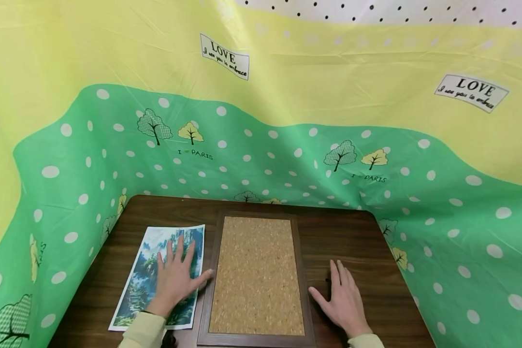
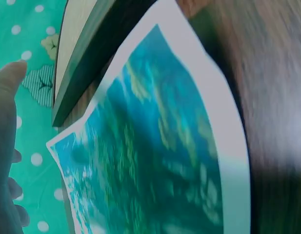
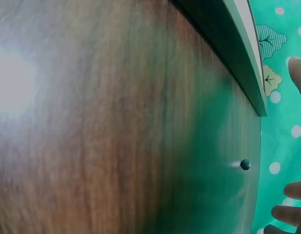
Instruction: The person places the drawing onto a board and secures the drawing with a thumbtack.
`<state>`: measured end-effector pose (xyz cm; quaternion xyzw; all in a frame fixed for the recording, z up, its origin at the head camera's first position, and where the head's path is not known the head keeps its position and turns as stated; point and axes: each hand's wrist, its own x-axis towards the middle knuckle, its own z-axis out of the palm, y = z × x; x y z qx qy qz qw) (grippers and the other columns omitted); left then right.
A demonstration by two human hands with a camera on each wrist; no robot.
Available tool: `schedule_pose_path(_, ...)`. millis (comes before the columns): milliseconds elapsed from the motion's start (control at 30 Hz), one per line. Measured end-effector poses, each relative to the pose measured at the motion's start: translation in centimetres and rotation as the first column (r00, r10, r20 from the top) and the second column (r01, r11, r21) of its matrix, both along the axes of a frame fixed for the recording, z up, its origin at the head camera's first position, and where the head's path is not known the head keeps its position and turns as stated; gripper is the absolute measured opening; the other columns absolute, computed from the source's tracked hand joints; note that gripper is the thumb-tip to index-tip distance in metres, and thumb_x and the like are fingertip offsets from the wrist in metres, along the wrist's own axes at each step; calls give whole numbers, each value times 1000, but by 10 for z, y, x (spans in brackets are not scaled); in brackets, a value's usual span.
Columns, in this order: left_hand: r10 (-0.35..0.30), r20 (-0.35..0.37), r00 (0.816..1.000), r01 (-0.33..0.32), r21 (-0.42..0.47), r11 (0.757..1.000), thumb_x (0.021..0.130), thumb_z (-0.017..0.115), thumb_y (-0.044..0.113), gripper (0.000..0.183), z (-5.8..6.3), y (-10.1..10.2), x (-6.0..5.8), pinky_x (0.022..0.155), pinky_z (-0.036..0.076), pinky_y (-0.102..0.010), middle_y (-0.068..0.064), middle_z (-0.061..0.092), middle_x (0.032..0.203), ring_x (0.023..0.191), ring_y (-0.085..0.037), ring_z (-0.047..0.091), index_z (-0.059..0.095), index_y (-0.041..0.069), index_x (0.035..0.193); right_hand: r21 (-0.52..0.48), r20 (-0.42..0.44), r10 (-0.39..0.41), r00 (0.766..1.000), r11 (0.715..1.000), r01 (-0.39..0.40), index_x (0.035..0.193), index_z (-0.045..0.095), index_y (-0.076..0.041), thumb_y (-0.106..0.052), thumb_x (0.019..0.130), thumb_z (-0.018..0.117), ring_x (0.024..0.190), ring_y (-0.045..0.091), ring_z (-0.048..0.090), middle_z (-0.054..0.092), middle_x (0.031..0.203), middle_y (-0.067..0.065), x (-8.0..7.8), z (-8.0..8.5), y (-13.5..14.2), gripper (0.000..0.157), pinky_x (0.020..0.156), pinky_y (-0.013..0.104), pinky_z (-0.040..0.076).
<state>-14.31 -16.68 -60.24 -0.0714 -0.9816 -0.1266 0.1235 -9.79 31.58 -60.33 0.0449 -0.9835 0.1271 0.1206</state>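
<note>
Picture, one: a printed mountain landscape (image 1: 135, 290) with white border, on the left of the bench (image 1: 339, 237), just beside the board; edge wavy in the left wrist view.

Board, one: cork panel in a brown frame (image 1: 258, 275), mid-bench, between the hands.

Left hand (image 1: 174, 279): over the picture, fingers spread, gripping nothing; thumb reaching to the board's left edge. Contact with the paper cannot be told. It covers the middle of the landscape; the pale left sleeve (image 1: 143, 331) overlaps the lower edge.

Right hand (image 1: 342, 298): right of the board, fingers extended, thumb apart, holding nothing; contact with the bench cannot be told. Pale right sleeve (image 1: 365, 341) at its wrist.

Small dark round piece (image 3: 245, 165), one: on the bench near the board, by the right hand; kind not clear.

Curtain (image 1: 287, 145): yellow and green, white dots, printed trees and "LOVE" labels; behind the bench and along both sides.
</note>
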Motion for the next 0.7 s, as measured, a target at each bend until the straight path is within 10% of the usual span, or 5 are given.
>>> schedule_pose_path(300,75,78,994,-76,3,997,89,68,72,95,3,-32,0,105,32,-81,-33,39,159,142,-61,37,51,4,154,9,29,-53,998,999,53,156,39,4,-61,95,69,121,55,56,53,142,33,0,-7,11,94,85,72,48)
schedule_pose_path(500,125,9,992,-125,3,992,90,80,43,73,4,-56,5,77,56,-66,-39,55,140,115,-56,62,60,-7,138,7,25,-72,997,997,72,150,47,7,-55,97,70,110,53,60,60,129,34,0,-12,18,85,80,68,51)
schedule_pose_path(700,226,86,970,-232,65,971,92,79,31,63,6,-76,8,70,53,-70,-41,55,132,101,-60,62,59,-12,133,-29,65,-96,993,995,98,144,53,10,-49,99,70,110,52,57,59,127,34,0,-12,22,76,83,66,51)
